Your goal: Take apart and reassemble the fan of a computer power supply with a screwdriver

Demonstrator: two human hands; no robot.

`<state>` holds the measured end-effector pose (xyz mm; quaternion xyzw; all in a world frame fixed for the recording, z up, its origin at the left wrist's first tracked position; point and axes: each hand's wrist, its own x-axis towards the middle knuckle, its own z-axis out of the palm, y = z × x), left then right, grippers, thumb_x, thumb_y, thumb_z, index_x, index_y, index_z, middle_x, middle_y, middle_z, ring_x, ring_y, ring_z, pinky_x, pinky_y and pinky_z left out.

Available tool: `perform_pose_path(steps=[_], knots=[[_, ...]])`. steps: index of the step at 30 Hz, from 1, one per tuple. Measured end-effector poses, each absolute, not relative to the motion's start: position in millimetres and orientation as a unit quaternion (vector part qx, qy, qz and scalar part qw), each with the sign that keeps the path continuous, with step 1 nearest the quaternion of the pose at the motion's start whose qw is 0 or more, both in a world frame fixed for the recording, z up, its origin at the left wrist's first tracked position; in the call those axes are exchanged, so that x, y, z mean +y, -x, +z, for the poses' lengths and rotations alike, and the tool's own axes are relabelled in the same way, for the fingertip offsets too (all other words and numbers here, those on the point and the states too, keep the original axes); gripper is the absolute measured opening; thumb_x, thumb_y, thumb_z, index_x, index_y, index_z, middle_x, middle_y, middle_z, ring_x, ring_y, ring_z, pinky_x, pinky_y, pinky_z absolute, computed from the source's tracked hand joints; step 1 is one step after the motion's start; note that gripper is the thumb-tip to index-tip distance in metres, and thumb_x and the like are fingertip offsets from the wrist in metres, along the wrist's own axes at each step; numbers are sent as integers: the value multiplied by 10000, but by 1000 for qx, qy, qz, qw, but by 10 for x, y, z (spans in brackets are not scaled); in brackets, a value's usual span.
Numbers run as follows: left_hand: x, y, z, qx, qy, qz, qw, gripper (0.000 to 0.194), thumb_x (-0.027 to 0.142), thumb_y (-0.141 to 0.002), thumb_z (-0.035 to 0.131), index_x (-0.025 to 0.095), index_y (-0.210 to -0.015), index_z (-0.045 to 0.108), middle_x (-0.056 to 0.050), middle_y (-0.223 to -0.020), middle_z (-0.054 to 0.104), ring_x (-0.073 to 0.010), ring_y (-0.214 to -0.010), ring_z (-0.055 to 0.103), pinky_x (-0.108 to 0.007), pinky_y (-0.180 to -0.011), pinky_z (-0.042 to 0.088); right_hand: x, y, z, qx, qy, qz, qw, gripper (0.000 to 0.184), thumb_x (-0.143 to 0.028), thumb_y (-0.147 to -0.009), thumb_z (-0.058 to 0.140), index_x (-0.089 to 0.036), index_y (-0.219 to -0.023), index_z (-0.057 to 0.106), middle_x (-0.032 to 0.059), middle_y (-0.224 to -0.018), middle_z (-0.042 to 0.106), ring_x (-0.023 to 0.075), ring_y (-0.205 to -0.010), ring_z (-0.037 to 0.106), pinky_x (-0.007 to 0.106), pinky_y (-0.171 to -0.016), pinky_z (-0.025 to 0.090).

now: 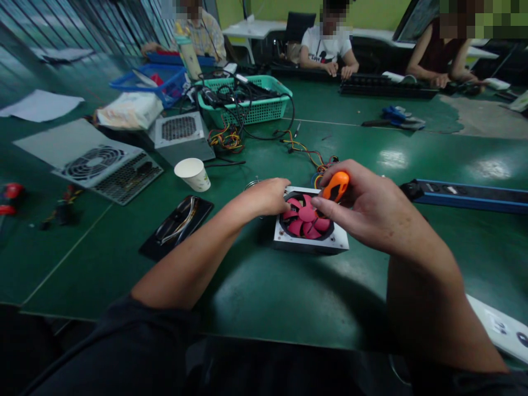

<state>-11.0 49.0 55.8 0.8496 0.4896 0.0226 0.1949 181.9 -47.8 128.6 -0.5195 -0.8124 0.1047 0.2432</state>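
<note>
A computer power supply [311, 245] lies on the green table in front of me, its red-bladed fan [306, 213] facing up. My left hand [272, 197] grips its upper left side, fingers curled at the edge of the fan. Above the far right corner, my right hand [363, 203] is closed round a screwdriver with an orange and black handle [336, 187]. The screwdriver's tip is hidden. Coloured cables [315, 159] run from behind the unit across the table.
On the left are a paper cup [193, 174], a black tray [177, 226], an opened metal casing [93, 159] and another power supply [181, 135]. A green basket [247, 113] of cables stands behind. A power strip [470, 195] lies right. Several people sit across the table.
</note>
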Motion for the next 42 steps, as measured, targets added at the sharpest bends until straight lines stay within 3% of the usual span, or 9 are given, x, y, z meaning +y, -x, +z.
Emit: perform_pose_path(steps=[7,19,24,26,28,30,35,38,42], knots=[[501,111,531,470,-854,58,217,399,316,-741,717,250,-1132,685,-49,-1117,729,-243,-956,676,-285,-756,485,-467,-1755,1243,-831,492,150,212,258,-423,-913,606,-208,-1052,578,32,-833,674,191,-694,619,290,-598,409],[532,92,490,467,-859,47,206,327,400,-756,682,247,-1043,716,-56,-1086,743,-250,-932,678,-283,-710,471,-473,-1635,1157,-823,495,149,238,201,-362,-896,638,-229,-1028,564,7,-798,652,180,-677,621,282,-592,414],[510,100,500,474,-858,43,191,315,298,-766,650,243,-1072,699,-47,-1057,747,-213,-891,672,-260,-706,464,-562,-1671,1241,-784,489,130,360,162,-321,-905,627,-242,-1030,560,37,-927,665,215,-823,656,344,-723,505],[493,106,511,472,-861,47,183,331,275,-761,645,235,-1085,693,-47,-1062,745,-207,-887,672,-254,-691,461,-613,-1703,1286,-773,452,124,428,125,-228,-901,611,-232,-1013,556,34,-956,647,200,-868,654,346,-782,514],[485,113,516,469,-863,48,184,353,267,-756,644,237,-1105,689,-45,-1081,743,-209,-897,678,-254,-687,466,-653,-1736,1318,-788,419,99,439,172,-132,-869,604,-215,-1017,576,22,-956,642,170,-866,644,310,-789,504],[485,119,512,465,-864,48,188,383,273,-754,649,243,-1134,684,-45,-1126,736,-217,-938,683,-255,-717,483,-668,-1762,1318,-839,405,90,352,211,-108,-851,606,-206,-1037,615,12,-945,666,153,-841,640,277,-753,489],[494,125,498,459,-869,54,176,463,275,-755,646,215,-1214,665,-71,-1222,711,-241,-1077,670,-275,-861,507,-622,-1771,1167,-903,418,99,-2,185,-276,-935,589,-195,-1072,684,67,-972,738,206,-818,685,309,-701,479],[486,122,509,460,-869,50,173,489,264,-761,641,216,-1247,650,-71,-1260,697,-237,-1095,667,-276,-878,511,-605,-1741,1093,-902,418,73,-79,218,-325,-940,596,-190,-1077,700,93,-980,747,246,-838,703,330,-701,495],[470,117,524,465,-867,43,171,502,262,-766,643,223,-1267,639,-60,-1258,700,-221,-1084,672,-262,-878,513,-603,-1693,1072,-893,433,70,-99,225,-303,-926,628,-180,-1097,708,113,-1049,748,269,-895,713,356,-755,527]])
